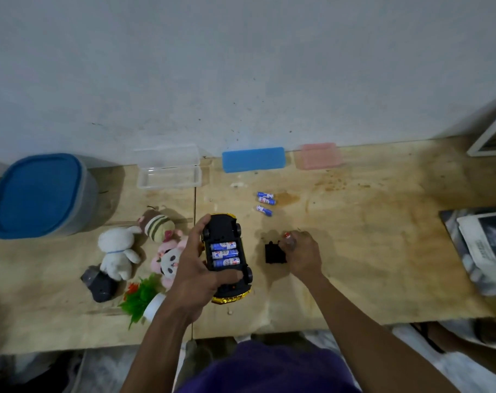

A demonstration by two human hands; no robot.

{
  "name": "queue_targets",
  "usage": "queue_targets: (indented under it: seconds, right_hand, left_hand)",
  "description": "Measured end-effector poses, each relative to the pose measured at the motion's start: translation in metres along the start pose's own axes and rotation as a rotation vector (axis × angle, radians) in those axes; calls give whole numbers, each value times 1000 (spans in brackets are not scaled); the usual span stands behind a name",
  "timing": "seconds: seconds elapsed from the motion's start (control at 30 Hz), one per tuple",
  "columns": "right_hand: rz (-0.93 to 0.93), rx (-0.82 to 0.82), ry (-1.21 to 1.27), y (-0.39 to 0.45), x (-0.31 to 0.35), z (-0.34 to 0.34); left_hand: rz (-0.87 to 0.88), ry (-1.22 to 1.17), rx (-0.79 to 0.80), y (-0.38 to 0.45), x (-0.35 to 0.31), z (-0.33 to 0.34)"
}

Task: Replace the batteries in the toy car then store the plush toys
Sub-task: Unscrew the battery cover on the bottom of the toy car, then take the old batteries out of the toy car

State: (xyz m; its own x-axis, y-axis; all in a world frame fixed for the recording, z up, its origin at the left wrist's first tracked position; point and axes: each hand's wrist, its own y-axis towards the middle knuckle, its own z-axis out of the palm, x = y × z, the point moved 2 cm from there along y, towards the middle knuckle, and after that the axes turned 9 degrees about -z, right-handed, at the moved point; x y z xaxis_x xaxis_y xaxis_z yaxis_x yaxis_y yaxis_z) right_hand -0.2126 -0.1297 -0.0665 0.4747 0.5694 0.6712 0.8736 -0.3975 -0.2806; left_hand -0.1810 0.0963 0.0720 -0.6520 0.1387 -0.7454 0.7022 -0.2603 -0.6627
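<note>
My left hand [194,268] grips the yellow and black toy car [227,259], turned belly up over the wooden table [368,251]. Its open compartment holds three blue batteries [225,253]. My right hand [302,255] rests on the table just right of the car, fingers pinched on the edge of the black battery cover [273,253], with a small red-tipped item against the fingers. Three loose blue batteries [265,202] lie farther back. Left of the car sit the plush toys: a white bunny [117,251], a striped one [157,226] and a pink panda-faced one [168,258].
A blue-lidded tub [40,194] stands at far left. Along the wall are an open clear box [170,171], a blue case [253,159] and a pink case [319,156]. A dark toy [100,282] and a small plant [143,296] sit near the front; papers [484,248] lie at right.
</note>
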Motion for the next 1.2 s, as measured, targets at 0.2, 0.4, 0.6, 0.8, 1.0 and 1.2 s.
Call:
queue_targets:
  seconds: [0.2,0.4,0.6,0.8,1.0,1.2]
  right_hand:
    - [-51,-51,77,-3,-3,-10]
    - [-1,-227,4,0,-24,-5]
    - [93,-263,-229,-2,-24,-3]
    - [114,-255,-241,-2,-27,0]
    - [35,-295,-3,-10,7,-21]
    - [-130,-141,556,-56,118,-84]
  left_hand:
    - [-1,-27,2,9,-2,0]
    - [12,-37,10,10,0,7]
    - [14,-13,3,5,-2,13]
    - [14,-44,23,0,-2,13]
    - [43,-55,55,-2,-5,14]
    - [131,-48,97,-4,-19,16]
